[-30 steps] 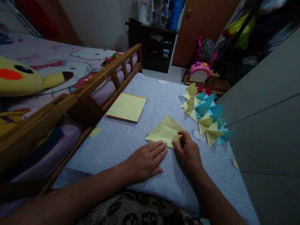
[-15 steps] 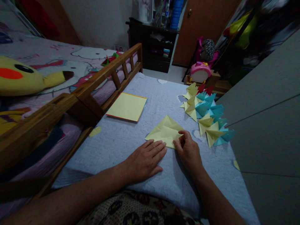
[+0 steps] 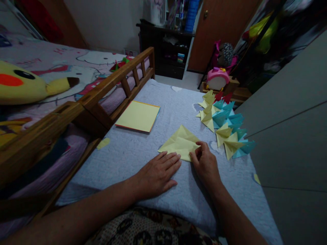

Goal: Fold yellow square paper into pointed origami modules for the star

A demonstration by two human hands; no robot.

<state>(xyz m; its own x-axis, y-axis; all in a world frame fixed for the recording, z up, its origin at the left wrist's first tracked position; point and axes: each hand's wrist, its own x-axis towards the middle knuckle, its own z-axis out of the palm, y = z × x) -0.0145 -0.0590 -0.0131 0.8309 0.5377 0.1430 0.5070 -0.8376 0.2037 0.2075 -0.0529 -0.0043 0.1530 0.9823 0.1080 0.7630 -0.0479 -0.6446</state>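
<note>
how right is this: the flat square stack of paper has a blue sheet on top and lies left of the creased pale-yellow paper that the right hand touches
One thing is wrong: the sheet on top of the flat square stack of paper is pale yellow, not blue, as the head view shows. It does lie left of the creased pale-yellow paper that the right hand touches.

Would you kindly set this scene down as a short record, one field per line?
Left hand: open, palm down, fingertips at the paper's near edge
Right hand: thumb and fingers curled at the paper's right side; grip unclear
Paper: yellow, creased, roughly triangular, lying on the cloth
Stack: square sheets, yellow on top, left of the paper and farther off
Folded pieces: yellow, blue and red, grouped at right
Plush toy: yellow, on the bed at left, past the wooden rail
</note>
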